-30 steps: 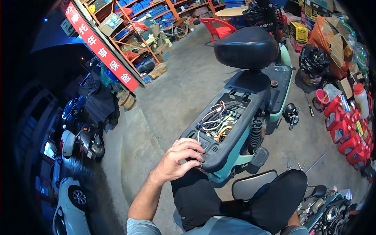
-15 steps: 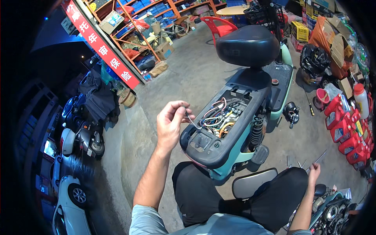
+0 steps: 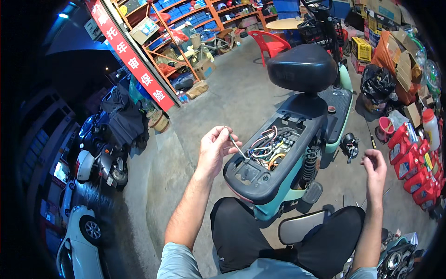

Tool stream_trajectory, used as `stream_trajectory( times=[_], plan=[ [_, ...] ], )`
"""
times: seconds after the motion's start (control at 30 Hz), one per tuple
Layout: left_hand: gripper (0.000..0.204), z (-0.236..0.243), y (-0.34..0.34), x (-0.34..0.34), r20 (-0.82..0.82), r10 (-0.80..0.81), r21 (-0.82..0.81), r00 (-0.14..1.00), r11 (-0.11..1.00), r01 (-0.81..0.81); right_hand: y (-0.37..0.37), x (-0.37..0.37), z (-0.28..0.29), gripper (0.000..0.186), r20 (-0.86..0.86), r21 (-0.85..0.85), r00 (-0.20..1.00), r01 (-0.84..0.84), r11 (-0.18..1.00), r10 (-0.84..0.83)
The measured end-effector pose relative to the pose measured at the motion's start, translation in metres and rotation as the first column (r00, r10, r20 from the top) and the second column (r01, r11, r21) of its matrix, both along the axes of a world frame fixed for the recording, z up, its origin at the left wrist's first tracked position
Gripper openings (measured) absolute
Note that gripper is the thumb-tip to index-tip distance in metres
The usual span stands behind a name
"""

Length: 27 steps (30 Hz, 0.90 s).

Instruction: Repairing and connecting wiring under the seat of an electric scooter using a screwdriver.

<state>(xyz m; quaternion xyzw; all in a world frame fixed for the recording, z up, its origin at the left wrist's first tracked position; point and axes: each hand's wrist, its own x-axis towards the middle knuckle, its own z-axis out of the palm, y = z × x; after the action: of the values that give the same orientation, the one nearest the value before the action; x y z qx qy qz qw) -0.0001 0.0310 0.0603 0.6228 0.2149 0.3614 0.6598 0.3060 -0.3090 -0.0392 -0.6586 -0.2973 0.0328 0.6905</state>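
Observation:
My left hand [image 3: 214,151] pinches the free end of a thin grey wire [image 3: 239,149] between thumb and fingertips. From there the wire runs down to the rear of an open compartment [image 3: 269,151] in a green-and-black electric scooter [image 3: 254,189]. Coloured wires [image 3: 262,144] and terminals fill that compartment. My right hand [image 3: 375,168] is raised over the floor to the right of the scooter, fingers loosely curled and thumb apart; nothing shows in it. The scooter's black seat [image 3: 303,68] stands tipped up ahead of the compartment.
A dark flat pad [image 3: 302,227] lies on the floor by my knees, with thin tools near it. Red jugs [image 3: 409,160] and a screwdriver [image 3: 372,139] are at the right. Another partly stripped vehicle [image 3: 395,260] stands at lower right. Orange shelves [image 3: 186,46] and a red chair [image 3: 269,45] are behind.
My right hand has risen from the thin tools on the floor and moved forward. The left hand keeps hold of the wire. The view has shifted slightly.

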Motion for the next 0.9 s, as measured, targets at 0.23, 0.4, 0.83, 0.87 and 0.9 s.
stream_trajectory(
  times=[0.23,0.4,0.83,0.87,0.9],
  plan=[
    [0.026,0.017,-0.012,0.005,0.046,-0.116,-0.064,0.992,0.991,0.119,0.082,-0.078,0.081,0.011,0.141,-0.066,0.907,-0.391,0.918,0.396],
    [0.019,0.035,-0.024,0.026,-0.027,-0.123,0.082,0.992,0.989,0.124,0.145,-0.115,0.101,0.013,0.303,-0.147,0.807,-0.486,0.861,0.507],
    [0.019,0.043,-0.034,0.056,-0.126,-0.134,0.375,0.983,0.911,0.172,0.183,-0.105,0.075,0.015,-0.044,0.017,0.814,-0.578,0.816,0.579],
    [0.018,0.038,-0.032,0.051,-0.158,-0.111,0.39,0.981,0.906,0.165,0.18,-0.102,0.07,0.015,-0.06,0.025,0.817,-0.573,0.819,0.574],
    [0.016,0.033,-0.025,0.046,-0.2,-0.104,0.405,0.974,0.897,0.179,0.179,-0.099,0.066,0.015,-0.09,0.052,0.804,-0.586,0.809,0.588]
  ],
)
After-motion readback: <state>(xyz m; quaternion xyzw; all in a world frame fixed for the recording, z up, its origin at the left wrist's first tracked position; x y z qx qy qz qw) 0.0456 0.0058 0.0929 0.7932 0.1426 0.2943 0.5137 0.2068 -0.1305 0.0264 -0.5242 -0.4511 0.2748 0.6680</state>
